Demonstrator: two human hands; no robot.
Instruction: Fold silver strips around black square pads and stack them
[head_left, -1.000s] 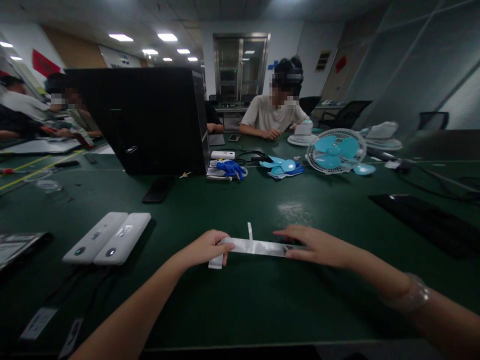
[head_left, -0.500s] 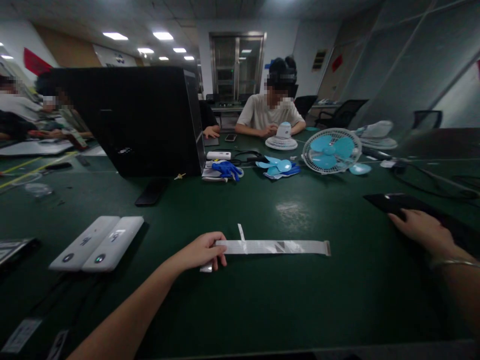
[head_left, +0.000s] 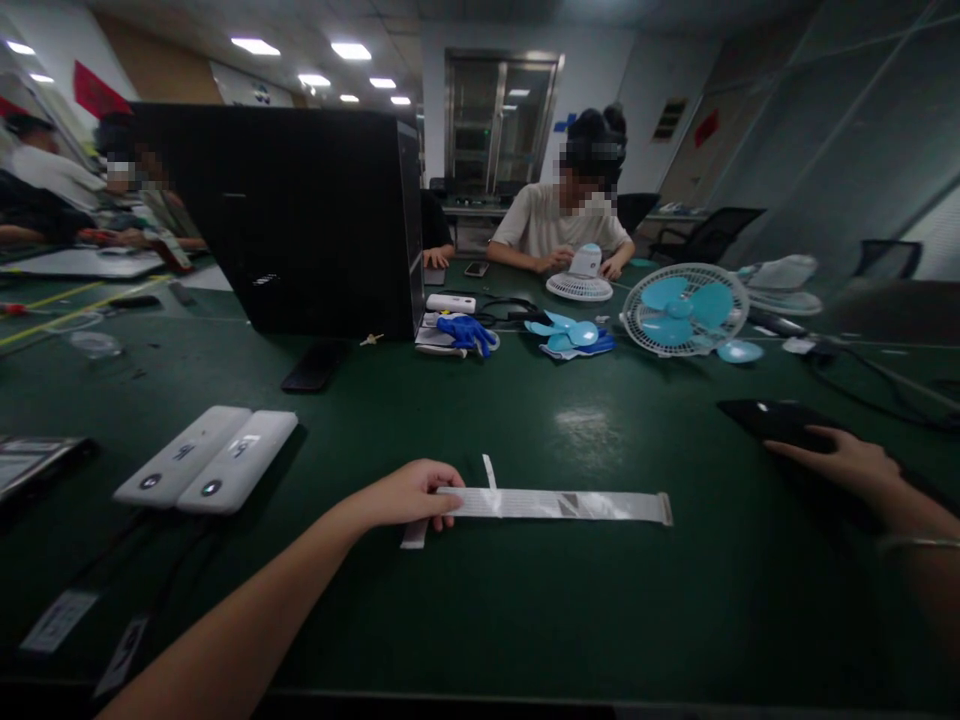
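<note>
My left hand pinches a white flat ribbon cable near its left end, thumb on top. The cable stretches to the right, low over the green table or on it, and ends in a connector. A thin white strip sticks up from it, and a short folded end shows below the hand. At the right, my right hand has its fingers closed along the edge of a flat black object, whose kind I cannot make out; its far part is dark and partly hidden by the hand.
Two white power banks with cables lie at the left, near a metal-topped device. Behind are a black phone, a large black computer case, blue gloves, fan blades and a fan. A person sits opposite.
The view has shifted, so most things appear farther right. My right hand and the flat black object have come left relative to the table. My left hand still holds the ribbon cable.
</note>
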